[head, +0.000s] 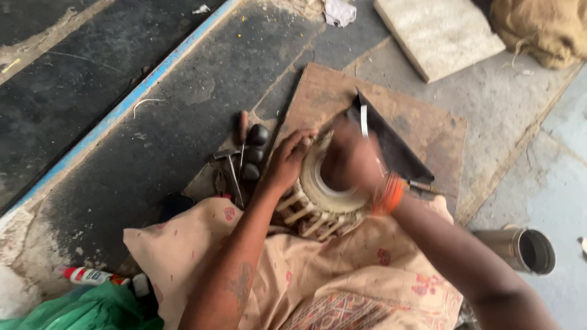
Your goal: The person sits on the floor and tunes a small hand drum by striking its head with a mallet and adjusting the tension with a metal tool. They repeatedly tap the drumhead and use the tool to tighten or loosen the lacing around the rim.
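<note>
1. While the drum (pixel 318 195) rests on the cloth (pixel 306 275) in the lap, its head faces up and its axis stands near upright.
2. Left hand (pixel 287 162) clamps the drum's left rim, fingers curled together.
3. Right hand (pixel 351 160) lies on the drumhead, blurred; I cannot tell its finger state.
4. Right of the drum, a metal can (pixel 526 249) lies on its side; nothing shows in its dark mouth.

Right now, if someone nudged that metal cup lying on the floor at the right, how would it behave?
The metal cup lies on its side with its open mouth showing, so it would probably roll. It looks thin-walled and hollow, so likely light. Its smooth metal may be slippery to hold. Neither hand is near it.
</note>
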